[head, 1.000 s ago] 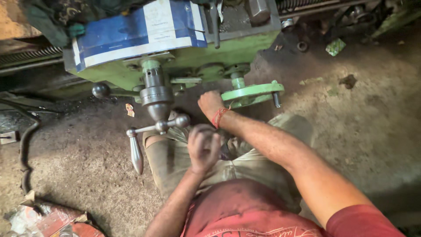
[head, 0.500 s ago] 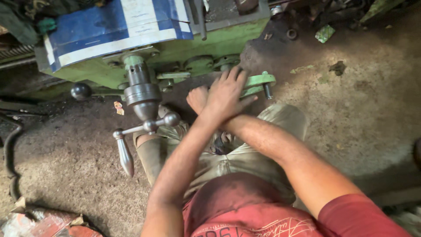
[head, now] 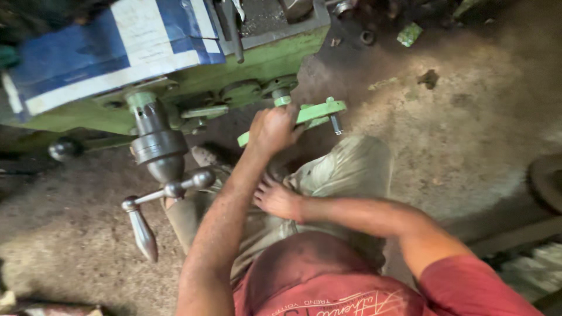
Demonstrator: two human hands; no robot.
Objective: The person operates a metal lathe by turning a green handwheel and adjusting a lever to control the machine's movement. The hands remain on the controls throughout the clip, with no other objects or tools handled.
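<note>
Fingers of the left hand [head: 272,129] curl over the rim of a green handwheel [head: 316,112] that juts from the front of a green machine [head: 246,70], so this grip is clenched on the wheel; the wheel sits low on the machine's face, just above the person's knee, with a small dark peg handle [head: 335,124] hanging off its right edge. The left forearm runs up from the bottom of the view to reach it. The right hand [head: 278,200] lies lower, resting flat on the lap of grey trousers [head: 351,169], its grip released and holding nothing, fingers spread loosely. To the left of the wheel a thick metal spindle [head: 157,140] drops from the machine, and a crossbar lever [head: 170,190] with a ball end and a long tapered handle [head: 142,234] sticks out beneath it, well apart from both hands. A blue and white panel [head: 117,47] covers the machine's top. Dusty concrete floor [head: 456,129] spreads to the right.
</note>
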